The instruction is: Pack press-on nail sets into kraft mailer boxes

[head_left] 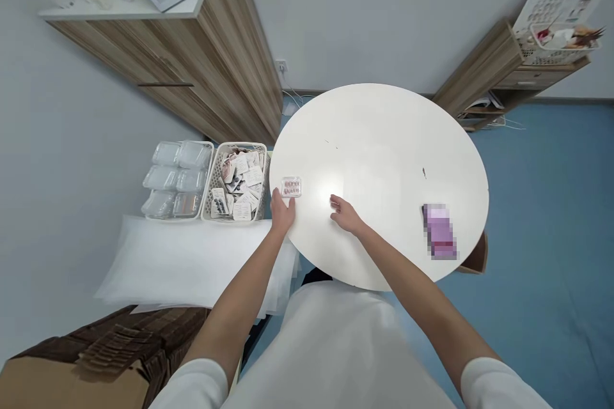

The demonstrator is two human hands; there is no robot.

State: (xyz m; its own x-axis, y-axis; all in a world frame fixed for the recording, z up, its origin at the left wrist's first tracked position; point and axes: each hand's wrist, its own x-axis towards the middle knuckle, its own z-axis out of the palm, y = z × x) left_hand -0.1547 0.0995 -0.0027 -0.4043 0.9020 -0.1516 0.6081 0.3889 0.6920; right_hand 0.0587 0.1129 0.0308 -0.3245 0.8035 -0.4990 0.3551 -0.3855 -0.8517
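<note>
1. Clear case (297, 193), the only one on the round white table (378, 140), lies near its left edge, with two rows of small pinkish pieces (291, 186) inside, too tiny to count surely.
2. Your left hand (282, 212) meets the near-left corner of that one case, fingers by its left side and thumb by its near side; whether the hand is gripping or just touching cannot be told from this angle.
3. Your right hand (346, 215) is over the tabletop to the right of the case, open and bare, its fingers loosely bent.
4. One purple object (440, 230), blurred into blocks, rests toward the table's right edge, well apart from both your hands.
5. Two white baskets (211, 188) stand side by side at your left: one bears six clear packs (165, 177) in three rows of two, the other a heap of cards (252, 176) overlapping too much to count.
6. One spread of white sheets (192, 255) lies just nearer you than the two baskets.
</note>
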